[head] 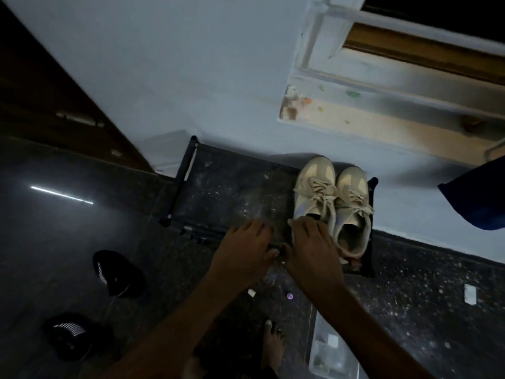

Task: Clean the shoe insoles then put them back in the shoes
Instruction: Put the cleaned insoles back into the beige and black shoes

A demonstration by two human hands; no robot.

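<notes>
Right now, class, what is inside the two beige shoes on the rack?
The uncovered shoe shows only a dark interior; no insole is discernible. The right hand covers most of the opening of the other shoe.

I saw the two tan shoes (332,203) fill the right end of the rack (232,192), side by side. The left and middle of the rack top lay bare, so a hand could pass there. The wall (191,77) shut off the back edge. The left hand (243,250) and right hand (311,247) crowded the front edge, close together. Two black shoes (117,272) sat on the floor (68,236), well left of the rack.
</notes>
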